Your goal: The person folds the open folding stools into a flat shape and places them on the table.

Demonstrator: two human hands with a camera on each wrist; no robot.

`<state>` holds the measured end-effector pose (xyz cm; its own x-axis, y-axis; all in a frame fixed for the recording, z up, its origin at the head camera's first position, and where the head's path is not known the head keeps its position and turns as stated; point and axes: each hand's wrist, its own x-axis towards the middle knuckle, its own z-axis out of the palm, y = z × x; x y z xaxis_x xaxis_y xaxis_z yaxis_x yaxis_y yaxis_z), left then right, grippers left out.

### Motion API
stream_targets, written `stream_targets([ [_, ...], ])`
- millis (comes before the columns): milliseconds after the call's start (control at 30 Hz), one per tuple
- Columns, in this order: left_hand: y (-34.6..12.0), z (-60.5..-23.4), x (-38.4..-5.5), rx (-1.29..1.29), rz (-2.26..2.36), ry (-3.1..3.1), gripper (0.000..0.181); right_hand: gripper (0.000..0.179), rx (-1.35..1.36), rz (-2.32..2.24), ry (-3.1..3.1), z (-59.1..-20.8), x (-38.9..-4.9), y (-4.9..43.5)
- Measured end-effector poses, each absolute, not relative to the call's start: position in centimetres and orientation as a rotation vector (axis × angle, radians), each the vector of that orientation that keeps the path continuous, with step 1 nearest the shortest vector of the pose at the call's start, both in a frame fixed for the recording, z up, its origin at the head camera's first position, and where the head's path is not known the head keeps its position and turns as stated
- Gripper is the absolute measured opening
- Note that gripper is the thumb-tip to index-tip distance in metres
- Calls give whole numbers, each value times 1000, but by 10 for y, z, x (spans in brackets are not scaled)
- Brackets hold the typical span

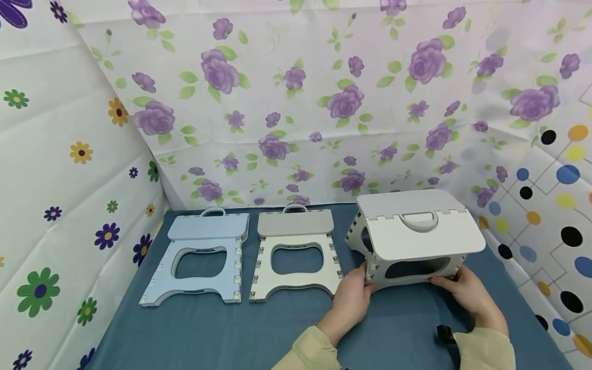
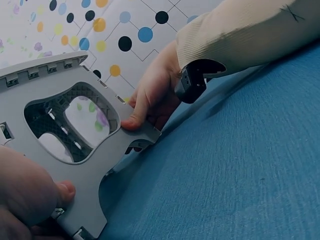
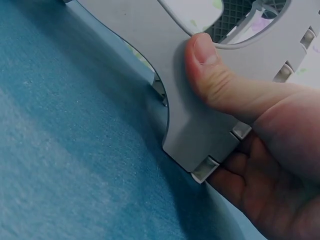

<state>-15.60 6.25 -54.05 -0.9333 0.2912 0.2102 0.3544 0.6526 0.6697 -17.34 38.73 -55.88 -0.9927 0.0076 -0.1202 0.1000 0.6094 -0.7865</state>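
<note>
On the right of the head view a white and grey folding step stool (image 1: 425, 236) stands unfolded, its top spread flat and a carry handle at the middle. My left hand (image 1: 350, 300) grips the near panel's left leg, thumb on the front face. The right hand (image 1: 474, 298) holds the right leg of the same panel. In the right wrist view the right thumb (image 3: 212, 75) presses on the panel below its oval opening, with the other fingers curled behind the leg. The left wrist view shows both hands on the near panel (image 2: 82, 180).
A folded white and grey stool (image 1: 296, 280) lies flat in the middle, left of the unfolded one. Further left lies a folded light blue stool (image 1: 199, 285). All are on a blue cloth (image 1: 208, 334). Floral sheets (image 1: 277, 103) hang behind and at the sides.
</note>
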Motion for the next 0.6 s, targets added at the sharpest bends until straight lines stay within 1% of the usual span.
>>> stream_targets([
  [267, 62, -543, -159, -564, -1125, -2803, 40, 94, 115, -1366, 2692, -559, -173, 388],
  [600, 60, -546, -160, -578, -1155, -2817, 46, 89, 100, -1348, 2719, -564, -173, 389],
])
